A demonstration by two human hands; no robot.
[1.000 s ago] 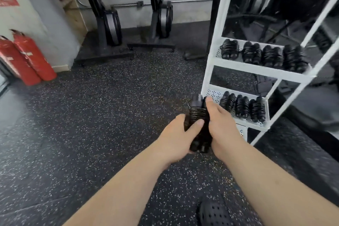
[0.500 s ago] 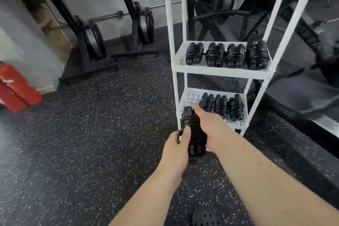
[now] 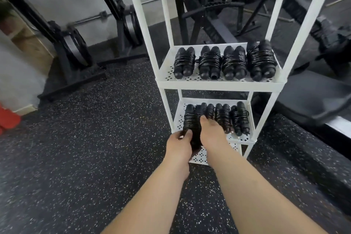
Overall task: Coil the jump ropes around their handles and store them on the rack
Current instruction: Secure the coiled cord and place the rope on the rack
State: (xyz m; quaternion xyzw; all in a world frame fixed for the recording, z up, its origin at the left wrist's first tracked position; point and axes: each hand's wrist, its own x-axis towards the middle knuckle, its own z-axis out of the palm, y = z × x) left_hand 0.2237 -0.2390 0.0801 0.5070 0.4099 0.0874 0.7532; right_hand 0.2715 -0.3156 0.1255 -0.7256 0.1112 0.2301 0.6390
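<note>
I hold one coiled black jump rope (image 3: 191,121), its cord wound round the paired handles, at the left front corner of the lower shelf of the white rack (image 3: 218,83). My left hand (image 3: 179,144) grips its near end from the left. My right hand (image 3: 212,134) holds it from the right, thumb on the coil. Three coiled ropes (image 3: 228,118) lie on that lower shelf beside it. Several more coiled ropes (image 3: 224,62) lie in a row on the shelf above.
Black speckled rubber floor (image 3: 85,148) spreads to the left. Black rowing machines (image 3: 76,47) stand by the grey wall at the back left. Dark gym equipment (image 3: 209,11) stands behind the rack and a black bench (image 3: 313,97) to its right. A red object (image 3: 7,119) lies at far left.
I have come closer to the rack. Both hands have carried the coiled rope forward, from in front of the rack to its lower shelf.
</note>
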